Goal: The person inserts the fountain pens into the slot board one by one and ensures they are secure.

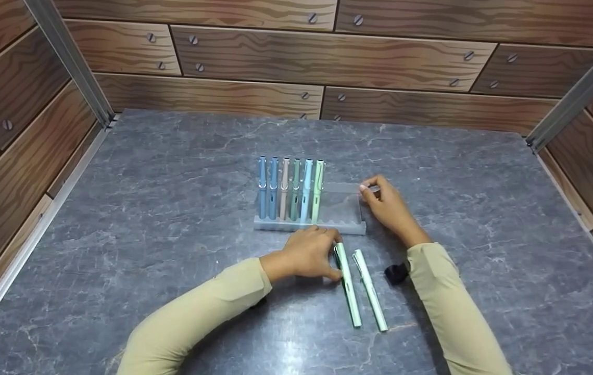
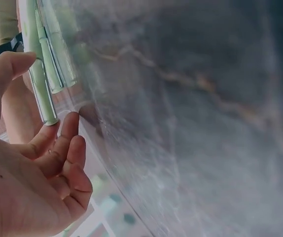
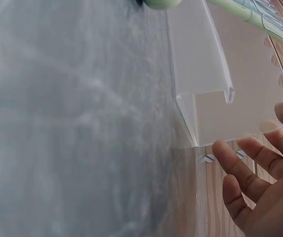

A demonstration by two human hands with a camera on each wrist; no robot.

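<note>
My left hand (image 1: 309, 253) holds a mint-green pen (image 1: 349, 291) near its capped end. In the left wrist view the thumb lies along that pen's side and the index fingertip meets its end. A second mint-green pen (image 1: 373, 297) lies just to the right on the table. A clear pen stand (image 1: 343, 205) stands beyond the left hand. My right hand (image 1: 390, 211) pinches the upper right edge of the stand between thumb and index finger. In the right wrist view its other fingers spread beside the clear panel (image 3: 240, 118).
Several pens stand side by side in the stand's left part: blue pens (image 1: 262, 200), a beige pen (image 1: 284, 200), a dark green pen (image 1: 294, 200), a light blue pen (image 1: 306, 200) and a light green pen (image 1: 317, 200). Wood-patterned walls (image 1: 322, 57) enclose the grey marbled table (image 1: 145, 219).
</note>
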